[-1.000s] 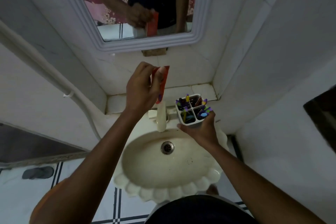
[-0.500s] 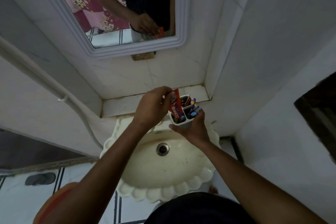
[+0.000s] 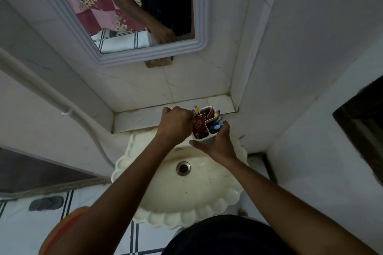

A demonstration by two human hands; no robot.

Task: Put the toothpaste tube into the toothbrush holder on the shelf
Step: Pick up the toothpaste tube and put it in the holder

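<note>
While round holder (image 3: pixel 204 141), tube (image 3: pixel 198 128): hands (image 3: pixel 176 124) (image 3: pixel 218 144) (closed)

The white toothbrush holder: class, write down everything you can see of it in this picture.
The white plastic toothbrush holder is a squarish cup split into four compartments. It is held above the back rim of the cream scalloped sink, in front of the tiled shelf, tilted slightly. The right hand grips its side and base. Purple-tipped toothbrushes fill the right compartments; the left hand presses the red toothpaste tube into the near-left one.
</note>
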